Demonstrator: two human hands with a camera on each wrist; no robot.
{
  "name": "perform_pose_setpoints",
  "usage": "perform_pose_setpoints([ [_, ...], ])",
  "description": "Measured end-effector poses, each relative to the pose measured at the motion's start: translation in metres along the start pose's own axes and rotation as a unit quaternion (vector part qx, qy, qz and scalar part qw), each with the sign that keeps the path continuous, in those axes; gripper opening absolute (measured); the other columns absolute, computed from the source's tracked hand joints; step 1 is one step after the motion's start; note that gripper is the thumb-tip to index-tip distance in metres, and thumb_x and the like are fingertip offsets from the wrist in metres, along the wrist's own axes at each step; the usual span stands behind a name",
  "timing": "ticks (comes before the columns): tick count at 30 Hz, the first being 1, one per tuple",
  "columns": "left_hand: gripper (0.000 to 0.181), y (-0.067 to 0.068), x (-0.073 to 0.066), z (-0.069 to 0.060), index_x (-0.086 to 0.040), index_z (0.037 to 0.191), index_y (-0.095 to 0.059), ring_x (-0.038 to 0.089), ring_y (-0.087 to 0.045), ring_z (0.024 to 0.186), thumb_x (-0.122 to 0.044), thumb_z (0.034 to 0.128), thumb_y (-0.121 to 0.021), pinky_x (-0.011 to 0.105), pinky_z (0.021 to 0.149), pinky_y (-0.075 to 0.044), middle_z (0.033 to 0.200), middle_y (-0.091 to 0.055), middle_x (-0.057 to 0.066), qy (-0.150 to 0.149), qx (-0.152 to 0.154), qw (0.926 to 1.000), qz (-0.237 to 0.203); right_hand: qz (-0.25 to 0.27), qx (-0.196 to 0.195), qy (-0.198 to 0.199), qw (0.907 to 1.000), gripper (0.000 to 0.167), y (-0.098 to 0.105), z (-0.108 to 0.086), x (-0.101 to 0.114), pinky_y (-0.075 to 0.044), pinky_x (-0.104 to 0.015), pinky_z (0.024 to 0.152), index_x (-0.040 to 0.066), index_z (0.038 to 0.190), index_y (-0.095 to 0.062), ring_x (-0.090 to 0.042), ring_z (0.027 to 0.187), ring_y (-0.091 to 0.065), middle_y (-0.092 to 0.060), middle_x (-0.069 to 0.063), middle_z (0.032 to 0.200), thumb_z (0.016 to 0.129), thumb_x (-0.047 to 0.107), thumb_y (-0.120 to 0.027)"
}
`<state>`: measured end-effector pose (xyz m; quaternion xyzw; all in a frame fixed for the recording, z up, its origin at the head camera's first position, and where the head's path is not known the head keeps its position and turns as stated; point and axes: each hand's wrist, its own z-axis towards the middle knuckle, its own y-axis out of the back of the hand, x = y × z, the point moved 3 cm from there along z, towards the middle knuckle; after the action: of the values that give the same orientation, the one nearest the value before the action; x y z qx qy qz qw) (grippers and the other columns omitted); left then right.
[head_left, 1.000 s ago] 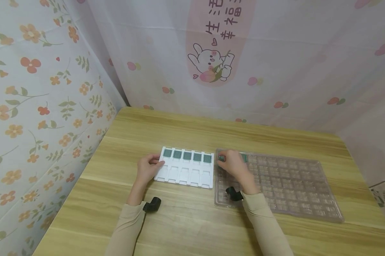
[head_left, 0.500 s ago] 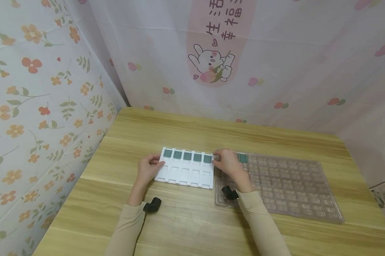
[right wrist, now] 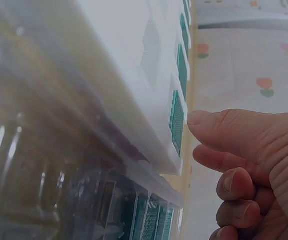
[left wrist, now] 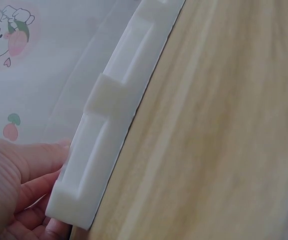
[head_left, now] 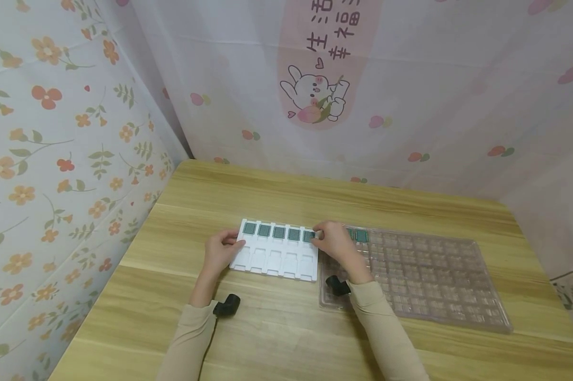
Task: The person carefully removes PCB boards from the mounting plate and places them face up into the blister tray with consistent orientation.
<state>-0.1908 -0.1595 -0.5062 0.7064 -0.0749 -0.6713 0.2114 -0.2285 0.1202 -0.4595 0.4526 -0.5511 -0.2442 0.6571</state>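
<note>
A white plastic tray (head_left: 276, 246) lies on the table, with a far row of green chips (head_left: 279, 232) in its pockets and a near row of bare pockets. My left hand (head_left: 218, 250) holds its left edge between thumb and fingers; the left wrist view shows that grip at the tray's corner. At the far right corner is my right hand (head_left: 336, 242), its thumb and index finger apart. In the right wrist view the thumb tip is right beside the end chip (right wrist: 177, 122); whether it touches cannot be made out. That chip sits in its pocket.
A clear plastic tray (head_left: 424, 270) with many pockets lies close to the right of the white one. Green chips (head_left: 361, 236) sit in its far left pockets, partly behind my right hand. Patterned curtains (head_left: 410, 106) hang behind and left of the wooden table (head_left: 267, 338).
My right hand has moved left from the clear tray to the white tray's end chip. The green chip it held is no longer between its fingers. My left hand stays put.
</note>
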Motion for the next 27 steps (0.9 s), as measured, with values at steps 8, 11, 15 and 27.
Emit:
perform_pose_setpoints([
  [8,0.029,0.0005,-0.0005,-0.0010,0.004,0.106,-0.067,0.026,-0.060,0.081,-0.005,0.0796,-0.072,0.018,0.065,-0.047,0.091,-0.065,0.018,-0.001,0.005,1.0000,-0.005,-0.003,0.004,0.009,0.9999,0.027,-0.0013,0.0014,0.0028,-0.040,-0.023,0.050,-0.005,0.104,-0.067,-0.010,0.053,-0.046,-0.057,-0.002,0.065,0.080,0.007,-0.071],
  [11,0.029,0.0005,-0.0005,-0.0010,0.005,0.106,-0.067,0.026,-0.060,0.081,-0.005,0.0795,-0.072,0.018,0.065,-0.047,0.091,-0.065,0.018,-0.003,0.006,1.0000,-0.006,-0.007,0.009,0.006,0.9999,0.027,-0.0029,0.0020,0.0034,-0.039,-0.022,0.048,-0.005,0.104,-0.067,-0.010,0.051,-0.045,-0.055,0.000,0.062,0.080,0.008,-0.071],
  [15,0.029,0.0004,-0.0003,-0.0008,0.004,0.106,-0.067,0.026,-0.060,0.081,-0.005,0.0795,-0.072,0.019,0.065,-0.047,0.091,-0.065,0.018,-0.002,0.004,1.0000,-0.005,-0.015,0.010,0.011,0.9998,0.028,-0.0050,0.0025,0.0035,-0.037,-0.021,0.046,-0.005,0.105,-0.067,-0.009,0.048,-0.043,-0.053,0.000,0.058,0.080,0.008,-0.071],
  [27,0.028,0.0008,-0.0016,-0.0018,0.004,0.105,-0.067,0.026,-0.060,0.081,-0.005,0.0797,-0.072,0.020,0.066,-0.047,0.091,-0.066,0.018,-0.003,0.002,1.0000,0.002,-0.011,0.005,0.014,0.9998,0.027,-0.0084,0.0023,0.0021,-0.039,-0.022,0.047,-0.005,0.104,-0.067,-0.010,0.050,-0.044,-0.054,-0.001,0.060,0.079,0.006,-0.071],
])
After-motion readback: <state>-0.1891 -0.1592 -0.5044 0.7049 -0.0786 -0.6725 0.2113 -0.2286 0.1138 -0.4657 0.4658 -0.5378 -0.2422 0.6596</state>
